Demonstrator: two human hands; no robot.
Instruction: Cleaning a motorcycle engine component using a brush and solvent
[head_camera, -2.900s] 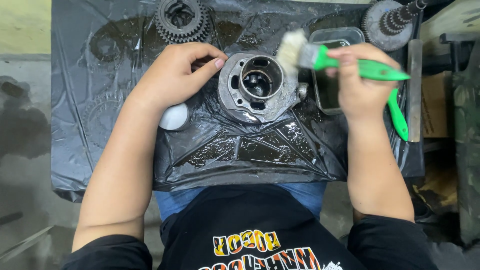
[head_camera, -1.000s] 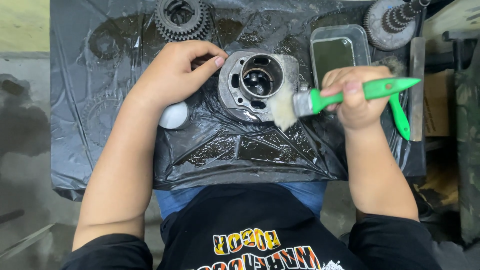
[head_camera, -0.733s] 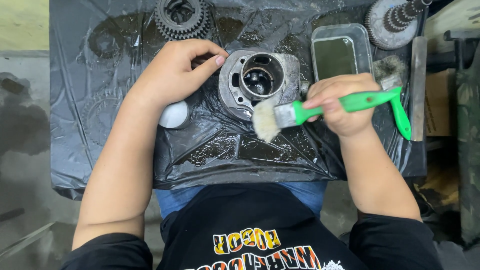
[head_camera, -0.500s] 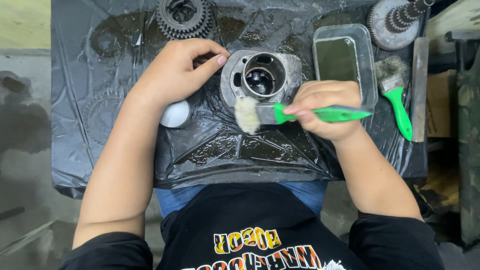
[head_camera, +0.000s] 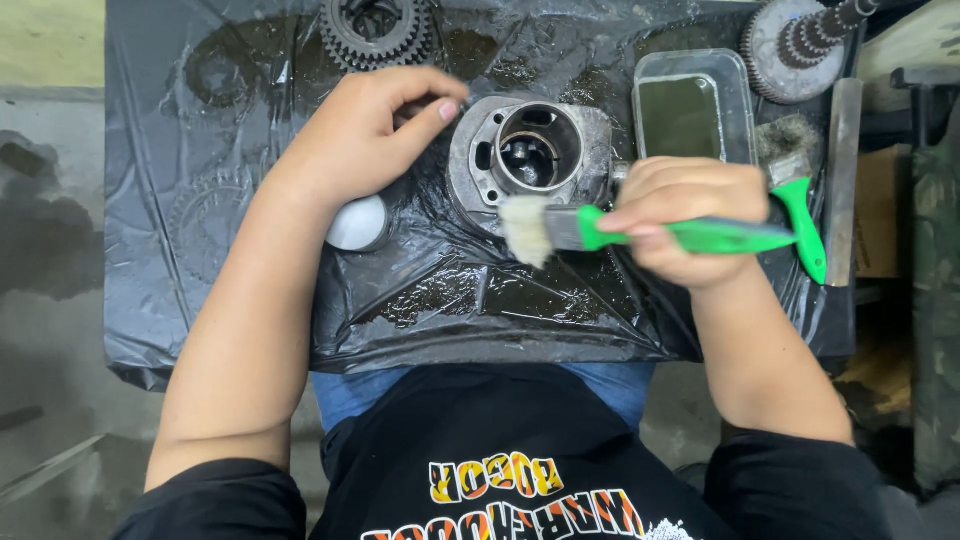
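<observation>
Swept down from the tray, the green-handled brush, clamped in the right hand, touches the near rim of the engine cylinder, a heavy-looking, rigid, oily casting on black plastic sheeting, best gripped by its flange where the left hand's spread fingers rest.

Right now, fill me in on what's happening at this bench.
A person is cleaning a metal engine cylinder on a black plastic sheet. The left hand steadies the cylinder's side. The right hand grips a green-handled brush, its bristles at the cylinder's near edge. A second green brush lies beside a shallow tray; gears sit farther back.
</observation>
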